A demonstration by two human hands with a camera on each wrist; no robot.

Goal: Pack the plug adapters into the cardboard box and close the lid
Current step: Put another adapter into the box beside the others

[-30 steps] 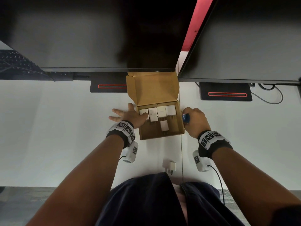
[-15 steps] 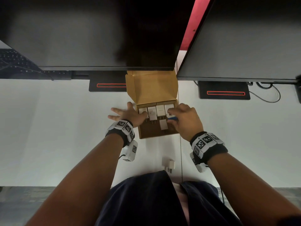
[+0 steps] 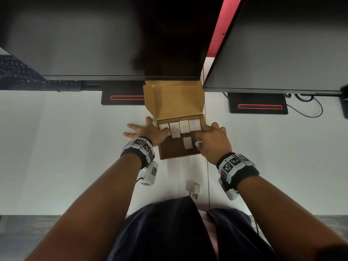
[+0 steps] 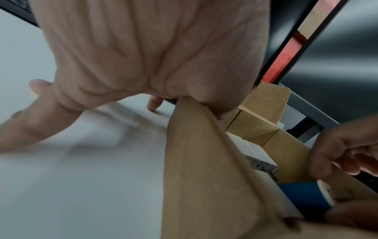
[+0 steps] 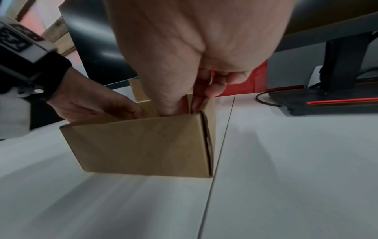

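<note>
In the head view, most of the blue adapter (image 3: 194,141) is being hidden by the right hand (image 3: 213,141). The cardboard box (image 3: 170,151) lid's top edge is being covered by the monitor (image 3: 113,38) at upper centre. In the left wrist view, the adapter labels are being blurred beyond reading.

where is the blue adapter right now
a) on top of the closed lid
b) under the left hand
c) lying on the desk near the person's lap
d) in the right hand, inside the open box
d: the right hand pinches the blue adapter down inside the open cardboard box, beside the white adapters already in it.
</note>
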